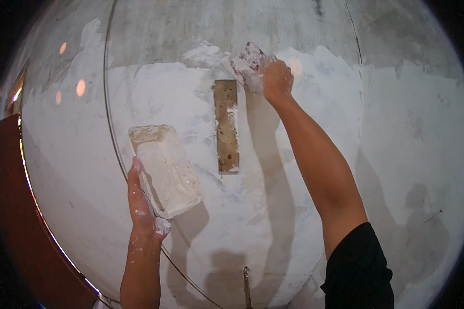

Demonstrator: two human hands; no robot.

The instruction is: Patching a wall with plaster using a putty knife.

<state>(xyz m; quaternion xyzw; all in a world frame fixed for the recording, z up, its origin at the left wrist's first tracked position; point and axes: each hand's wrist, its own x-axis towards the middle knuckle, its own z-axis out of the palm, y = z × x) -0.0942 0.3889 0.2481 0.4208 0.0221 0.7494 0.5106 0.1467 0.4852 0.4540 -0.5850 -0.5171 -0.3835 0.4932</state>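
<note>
Trowel [248, 64] in right hand [276, 80], blade pointing up-left.

Wall [407, 134]: white plaster patches over grey. Slot [226, 126] left of right hand [276, 80]: brown, white-flecked. Trowel [247, 64] in that grip: white-smeared, pinkish. Hawk [166, 170] above left hand [142, 206]: off-white. Sleeve [358, 273]: black.

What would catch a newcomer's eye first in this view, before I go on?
Probably the right hand, raised high against the wall and pressing a putty-smeared trowel at the upper edge of the fresh white coat. Next, the bare brownish vertical slot left uncoated at centre, just below and left of that hand. Lower left, the left hand holds a rectangular board loaded with white putty.
</note>
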